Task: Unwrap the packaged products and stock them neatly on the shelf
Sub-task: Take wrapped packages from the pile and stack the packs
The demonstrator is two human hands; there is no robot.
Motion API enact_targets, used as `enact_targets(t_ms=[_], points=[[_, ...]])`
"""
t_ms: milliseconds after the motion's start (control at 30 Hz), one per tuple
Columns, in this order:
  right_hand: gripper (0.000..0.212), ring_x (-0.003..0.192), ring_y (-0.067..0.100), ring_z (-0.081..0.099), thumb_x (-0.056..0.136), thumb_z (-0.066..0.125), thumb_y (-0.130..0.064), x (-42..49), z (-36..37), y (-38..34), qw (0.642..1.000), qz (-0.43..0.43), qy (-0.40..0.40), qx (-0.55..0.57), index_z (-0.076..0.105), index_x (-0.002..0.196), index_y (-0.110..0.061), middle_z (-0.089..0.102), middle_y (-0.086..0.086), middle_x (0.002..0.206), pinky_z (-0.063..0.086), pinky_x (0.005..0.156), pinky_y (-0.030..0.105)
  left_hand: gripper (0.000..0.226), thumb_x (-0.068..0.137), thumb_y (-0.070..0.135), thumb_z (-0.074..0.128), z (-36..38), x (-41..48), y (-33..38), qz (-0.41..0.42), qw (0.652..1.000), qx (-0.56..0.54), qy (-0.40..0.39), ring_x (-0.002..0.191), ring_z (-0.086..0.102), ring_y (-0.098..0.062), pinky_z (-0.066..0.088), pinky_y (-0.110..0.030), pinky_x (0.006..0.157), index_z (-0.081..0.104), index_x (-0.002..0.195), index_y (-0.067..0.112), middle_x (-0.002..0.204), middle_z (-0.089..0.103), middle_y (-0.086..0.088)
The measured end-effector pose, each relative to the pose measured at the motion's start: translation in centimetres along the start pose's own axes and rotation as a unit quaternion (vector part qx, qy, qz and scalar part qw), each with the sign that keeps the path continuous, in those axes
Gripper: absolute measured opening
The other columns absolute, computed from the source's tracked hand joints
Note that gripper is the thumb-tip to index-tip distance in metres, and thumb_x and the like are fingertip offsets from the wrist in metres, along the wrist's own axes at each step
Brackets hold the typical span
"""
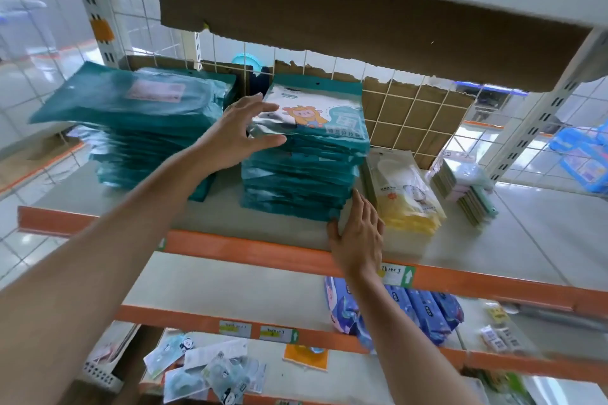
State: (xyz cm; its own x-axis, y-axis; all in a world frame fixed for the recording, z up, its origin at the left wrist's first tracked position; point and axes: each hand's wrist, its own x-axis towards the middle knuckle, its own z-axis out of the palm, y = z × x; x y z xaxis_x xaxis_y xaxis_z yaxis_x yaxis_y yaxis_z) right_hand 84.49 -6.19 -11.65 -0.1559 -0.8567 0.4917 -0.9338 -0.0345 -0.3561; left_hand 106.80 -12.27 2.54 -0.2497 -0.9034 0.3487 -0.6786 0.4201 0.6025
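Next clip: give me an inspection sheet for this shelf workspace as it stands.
Surface: grey shelf board, orange front edge.
Job's things: two teal packet stacks; left stack untidy, top packets askew; right stack straighter.
Clutter: yellow packets and a small card stack to the right; blue packs on the shelf below.
Grippers: left hand flat on the right stack's top packet; right hand against its lower front corner, fingers straight.
Cables: nothing seen.
Surroundings: wire grid backing with torn cardboard; tiled floor.
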Motion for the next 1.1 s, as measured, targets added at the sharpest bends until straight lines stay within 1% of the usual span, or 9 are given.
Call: enact_targets(t_ms=[200, 333, 400, 467, 700, 833, 900, 1000, 1100], points=[[0.073, 0.131, 0.028, 0.037, 0.082, 0.055, -0.032, -0.1, -0.5, 0.0, 0.999, -0.002, -0.017, 0.033, 0.027, 0.145, -0.008, 0.044, 0.012, 0.140, 0.028, 0.106, 0.039, 0.057, 0.084, 0.035, 0.064, -3.0, -3.7, -2.3, 0.028, 0.998, 0.036, 0.043, 0.137, 0.028, -0.018, 0.025, -0.041, 0.112, 0.044, 0.137, 0.026, 0.151, 0.030, 0.000], [0.077, 0.135, 0.032, 0.032, 0.082, 0.044, -0.045, 0.5, -2.2, -1.4, 0.994, 0.021, 0.063, 0.090, 0.025, 0.146, -0.007, 0.036, 0.015, 0.146, 0.024, 0.108, 0.042, 0.054, 0.085, 0.032, 0.064, -5.3, -4.8, -4.5, 0.047, 0.996, 0.057, 0.058, 0.136, 0.030, -0.017, 0.022, -0.035, 0.109, 0.046, 0.135, 0.025, 0.148, 0.035, 0.001], [0.074, 0.135, 0.031, 0.032, 0.085, 0.041, -0.048, 1.6, -3.6, -2.9, 0.990, -0.005, 0.112, 0.087, 0.027, 0.145, -0.008, 0.035, 0.015, 0.147, 0.024, 0.107, 0.041, 0.053, 0.085, 0.030, 0.064, -6.4, -5.1, -5.4, 0.053, 0.995, 0.071, 0.055, 0.136, 0.031, -0.019, 0.023, -0.037, 0.109, 0.047, 0.135, 0.023, 0.147, 0.036, -0.001], [0.070, 0.134, 0.031, 0.033, 0.089, 0.044, -0.046, 3.1, -5.1, -4.8, 0.990, -0.048, 0.121, 0.055, 0.027, 0.145, -0.009, 0.036, 0.015, 0.147, 0.024, 0.107, 0.040, 0.054, 0.085, 0.029, 0.065, -7.1, -5.2, -6.0, 0.063, 0.993, 0.089, 0.047, 0.136, 0.030, -0.021, 0.023, -0.040, 0.110, 0.047, 0.135, 0.022, 0.147, 0.037, -0.003], [0.060, 0.133, 0.025, 0.038, 0.090, 0.056, -0.042, 8.3, -7.6, -10.8, 0.990, -0.126, -0.035, -0.049, 0.038, 0.142, -0.018, 0.043, 0.007, 0.144, 0.023, 0.110, 0.038, 0.055, 0.084, 0.026, 0.066, -8.0, -4.8, -7.2, 0.125, 0.979, 0.153, 0.040, 0.135, 0.033, -0.025, 0.020, -0.038, 0.111, 0.047, 0.134, 0.016, 0.143, 0.042, -0.009], [0.052, 0.134, 0.021, 0.037, 0.092, 0.056, -0.037, 9.3, -7.3, -13.6, 0.984, -0.113, -0.107, -0.087, 0.041, 0.141, -0.026, 0.041, 0.001, 0.146, 0.025, 0.111, 0.038, 0.054, 0.085, 0.027, 0.065, -8.5, -4.9, -8.0, 0.138, 0.981, 0.133, 0.028, 0.135, 0.033, -0.024, 0.021, -0.037, 0.111, 0.047, 0.135, 0.018, 0.144, 0.041, -0.007], [0.041, 0.128, 0.021, 0.044, 0.093, 0.055, -0.031, 9.2, -7.1, -14.1, 0.987, -0.094, -0.102, -0.085, 0.050, 0.134, -0.026, 0.048, 0.001, 0.141, 0.031, 0.108, 0.039, 0.053, 0.086, 0.027, 0.064, -8.7, -4.9, -8.4, 0.142, 0.981, 0.129, 0.026, 0.136, 0.032, -0.023, 0.020, -0.036, 0.111, 0.046, 0.136, 0.019, 0.145, 0.040, -0.006], [0.024, 0.109, 0.020, 0.058, 0.093, 0.057, -0.024, 8.8, -6.8, -14.2, 0.996, -0.067, -0.048, -0.032, 0.066, 0.115, -0.021, 0.064, 0.001, 0.121, 0.041, 0.094, 0.032, 0.053, 0.087, 0.027, 0.063, -9.2, -5.0, -9.0, 0.146, 0.981, 0.124, 0.024, 0.136, 0.031, -0.022, 0.019, -0.035, 0.111, 0.045, 0.136, 0.021, 0.145, 0.039, -0.004], [0.015, 0.093, 0.020, 0.064, 0.091, 0.059, -0.019, 8.7, -6.2, -14.2, 0.998, -0.061, 0.000, -0.018, 0.070, 0.099, -0.016, 0.071, 0.001, 0.104, 0.049, 0.082, 0.032, 0.051, 0.086, 0.025, 0.064, -9.7, -4.9, -9.5, 0.149, 0.981, 0.118, 0.029, 0.135, 0.034, -0.022, 0.021, -0.033, 0.109, 0.047, 0.135, 0.020, 0.143, 0.042, -0.005]])
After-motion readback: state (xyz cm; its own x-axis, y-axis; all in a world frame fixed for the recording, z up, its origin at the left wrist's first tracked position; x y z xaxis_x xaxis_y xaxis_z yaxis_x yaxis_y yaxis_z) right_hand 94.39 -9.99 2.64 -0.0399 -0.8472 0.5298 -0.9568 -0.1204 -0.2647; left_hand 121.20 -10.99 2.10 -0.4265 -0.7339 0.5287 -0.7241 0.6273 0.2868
